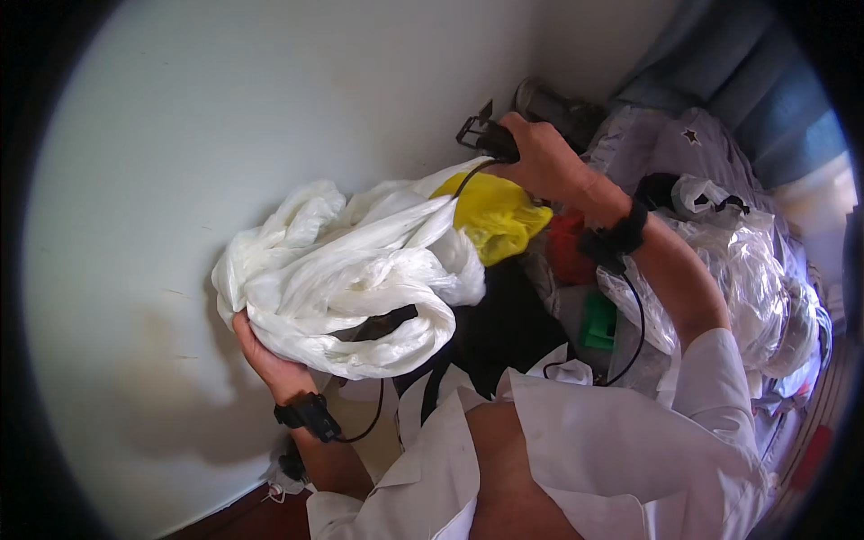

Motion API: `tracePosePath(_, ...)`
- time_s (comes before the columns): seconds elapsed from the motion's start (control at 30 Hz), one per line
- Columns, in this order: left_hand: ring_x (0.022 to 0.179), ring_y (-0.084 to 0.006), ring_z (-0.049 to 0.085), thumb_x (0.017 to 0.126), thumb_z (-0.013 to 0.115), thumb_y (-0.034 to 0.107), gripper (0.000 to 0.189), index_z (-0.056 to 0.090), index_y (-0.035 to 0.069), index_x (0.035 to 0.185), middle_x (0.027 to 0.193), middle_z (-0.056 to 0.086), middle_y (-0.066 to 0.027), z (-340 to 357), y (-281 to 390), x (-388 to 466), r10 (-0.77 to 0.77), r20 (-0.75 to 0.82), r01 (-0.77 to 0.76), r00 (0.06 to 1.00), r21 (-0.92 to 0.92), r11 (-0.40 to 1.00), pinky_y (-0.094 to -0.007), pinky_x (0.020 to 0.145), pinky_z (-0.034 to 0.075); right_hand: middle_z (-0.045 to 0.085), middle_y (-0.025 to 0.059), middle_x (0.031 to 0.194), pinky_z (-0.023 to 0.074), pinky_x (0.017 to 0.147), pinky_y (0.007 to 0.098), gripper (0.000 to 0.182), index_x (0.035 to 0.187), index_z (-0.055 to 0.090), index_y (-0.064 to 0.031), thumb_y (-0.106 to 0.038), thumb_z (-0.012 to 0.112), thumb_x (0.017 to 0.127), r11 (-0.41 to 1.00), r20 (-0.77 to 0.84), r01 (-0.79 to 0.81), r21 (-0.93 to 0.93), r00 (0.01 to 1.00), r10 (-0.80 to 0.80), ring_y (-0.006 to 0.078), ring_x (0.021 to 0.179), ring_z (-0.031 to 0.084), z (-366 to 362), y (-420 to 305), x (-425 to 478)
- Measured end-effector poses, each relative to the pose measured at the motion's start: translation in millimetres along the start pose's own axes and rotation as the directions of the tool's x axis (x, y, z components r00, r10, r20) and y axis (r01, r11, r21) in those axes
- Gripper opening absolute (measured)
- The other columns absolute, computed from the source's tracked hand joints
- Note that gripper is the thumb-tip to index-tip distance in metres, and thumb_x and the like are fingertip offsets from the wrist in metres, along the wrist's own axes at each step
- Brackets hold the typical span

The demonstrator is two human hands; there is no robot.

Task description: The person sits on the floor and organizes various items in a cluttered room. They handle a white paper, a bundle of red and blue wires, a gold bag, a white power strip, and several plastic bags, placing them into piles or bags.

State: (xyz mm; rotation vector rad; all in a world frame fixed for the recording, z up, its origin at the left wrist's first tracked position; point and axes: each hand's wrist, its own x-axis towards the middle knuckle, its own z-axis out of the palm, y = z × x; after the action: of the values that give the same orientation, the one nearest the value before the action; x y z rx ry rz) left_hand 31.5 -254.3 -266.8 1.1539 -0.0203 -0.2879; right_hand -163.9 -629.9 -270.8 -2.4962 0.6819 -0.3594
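A large bundle of white plastic bags (337, 277) is held up in front of me, left of centre. My left hand (270, 358) grips its lower left side, with the fingers mostly hidden behind the plastic. My right hand (540, 158) is closed around a black object with a small open frame (496, 138), which I cannot identify further; a black cable runs from it to the bundle. A yellow plastic bag (499, 216) hangs just below my right hand, beside the white plastic. Each wrist wears a black strap with a small device and a cable.
A pale wall (135, 202) stands close on the left. To the right lie clear plastic bags (749, 270), a grey cloth item with a star (661, 142), a red item (567, 246) and a green item (598, 320). A blue-grey curtain (729, 88) hangs at the upper right.
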Motion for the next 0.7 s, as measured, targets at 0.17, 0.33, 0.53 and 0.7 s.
tracePosePath(0.17, 0.112, -0.0231, 0.065, 0.099, 0.057, 0.035, 0.049, 0.062, -0.001, 0.131, 0.122, 0.068, -0.0111, -8.2, 3.1, 4.3, -0.002, 0.046, -0.003, 0.999, 0.102, 0.995, -0.0356, 0.097, 0.052, 0.071, 0.0249, 0.11, 0.0616, 0.077, 0.033, 0.067, 0.136, 0.052, 0.003, -0.026, 0.086, 0.086, 0.997, 0.032, -0.009, -0.079, 0.999, 0.011, 0.0357, 0.092, 0.073, -2.6, -26.7, -5.2)
tracePosePath(0.33, 0.107, -0.0227, 0.066, 0.092, 0.061, 0.032, 0.052, 0.063, -0.005, 0.128, 0.119, 0.068, -0.0129, 7.6, 18.3, -22.6, -0.173, 0.091, 0.158, 0.981, 0.152, 0.976, -0.0348, 0.093, 0.053, 0.072, 0.026, 0.103, 0.061, 0.079, 0.037, 0.058, 0.123, 0.057, 0.0064, -0.029, 0.084, 0.086, 0.982, -0.163, 0.138, 0.131, 0.98, -0.116, 0.034, 0.091, 0.073, 3.0, -25.8, -9.0)
tracePosePath(0.53, 0.118, -0.0219, 0.06, 0.088, 0.065, 0.016, 0.058, 0.054, -0.003, 0.141, 0.135, 0.061, -0.0122, -3.5, -8.7, -19.5, -0.122, 0.219, 0.009, 0.968, 0.455, 0.891, -0.0354, 0.1, 0.049, 0.072, 0.0244, 0.112, 0.0583, 0.087, 0.0367, 0.048, 0.119, 0.065, 0.003, -0.041, 0.065, 0.099, 0.931, -0.116, 0.044, 0.363, 0.993, -0.002, 0.029, 0.1, 0.072, -2.0, -37.7, -8.0)
tracePosePath(0.7, 0.118, -0.0192, 0.059, 0.09, 0.063, 0.009, 0.052, 0.055, -0.003, 0.14, 0.133, 0.061, -0.0094, -10.8, -26.2, -13.6, -0.103, 0.347, -0.046, 0.932, 0.396, 0.917, -0.0329, 0.102, 0.046, 0.07, 0.0193, 0.121, 0.053, 0.096, 0.0367, 0.048, 0.114, 0.071, -0.0006, -0.043, 0.049, 0.105, 0.815, -0.175, 0.113, 0.569, 0.984, -0.014, 0.0275, 0.111, 0.067, -6.1, -33.9, -17.3)
